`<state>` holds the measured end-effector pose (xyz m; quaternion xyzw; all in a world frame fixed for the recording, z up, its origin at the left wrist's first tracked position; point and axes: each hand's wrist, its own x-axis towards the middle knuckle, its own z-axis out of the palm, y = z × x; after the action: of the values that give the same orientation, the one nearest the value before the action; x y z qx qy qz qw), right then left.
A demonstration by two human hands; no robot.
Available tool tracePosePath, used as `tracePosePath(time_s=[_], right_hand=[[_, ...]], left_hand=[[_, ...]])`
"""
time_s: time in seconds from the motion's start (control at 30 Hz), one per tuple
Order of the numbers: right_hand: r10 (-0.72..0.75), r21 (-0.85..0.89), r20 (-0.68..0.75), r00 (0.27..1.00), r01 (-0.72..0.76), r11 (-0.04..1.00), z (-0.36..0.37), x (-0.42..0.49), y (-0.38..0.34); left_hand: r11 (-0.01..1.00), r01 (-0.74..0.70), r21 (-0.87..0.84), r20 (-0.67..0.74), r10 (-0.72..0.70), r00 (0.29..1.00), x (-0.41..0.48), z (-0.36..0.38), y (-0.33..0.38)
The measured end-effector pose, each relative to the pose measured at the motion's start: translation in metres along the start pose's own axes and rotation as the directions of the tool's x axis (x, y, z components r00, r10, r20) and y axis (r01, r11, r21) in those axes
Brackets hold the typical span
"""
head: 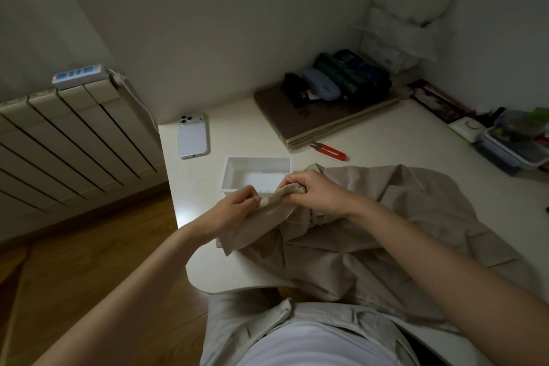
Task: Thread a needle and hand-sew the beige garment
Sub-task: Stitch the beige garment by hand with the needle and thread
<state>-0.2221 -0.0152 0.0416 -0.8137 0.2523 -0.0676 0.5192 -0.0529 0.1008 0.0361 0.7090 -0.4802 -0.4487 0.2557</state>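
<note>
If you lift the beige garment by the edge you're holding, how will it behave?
Probably floppy: the garment lies in soft folds and sags below the left hand and right hand. It is likely light, since pinched fingers alone hold the edge up. It may drag, as much of it spreads over the table.

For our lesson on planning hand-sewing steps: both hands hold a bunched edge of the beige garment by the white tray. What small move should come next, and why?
Probably pull the fold taut between the left hand and right hand: both pinch the beige garment close together, so the cloth bunches. No needle shows plainly in either hand.
</note>
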Motion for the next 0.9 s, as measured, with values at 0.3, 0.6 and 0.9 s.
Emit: tracePosePath(time_s=[0.3, 0.6, 0.9], right_hand=[[-0.001, 0.096, -0.148, 0.989, 0.015, 0.995, 0.003, 0.006, 0.001], [0.022, 0.205, -0.191, 0.981, 0.018, 0.979, 0.008, 0.006, 0.000], [0.056, 0.140, -0.155, 0.986, -0.034, 0.990, 0.005, 0.005, 0.002]], left_hand=[[0.951, -0.307, -0.032, -0.496, 0.252, 0.831, -0.006, 0.014, -0.008], [0.944, -0.330, 0.006, -0.570, 0.274, 0.775, -0.013, 0.011, 0.002], [0.972, -0.213, 0.100, -0.408, 0.235, 0.882, -0.013, 0.006, 0.007]])
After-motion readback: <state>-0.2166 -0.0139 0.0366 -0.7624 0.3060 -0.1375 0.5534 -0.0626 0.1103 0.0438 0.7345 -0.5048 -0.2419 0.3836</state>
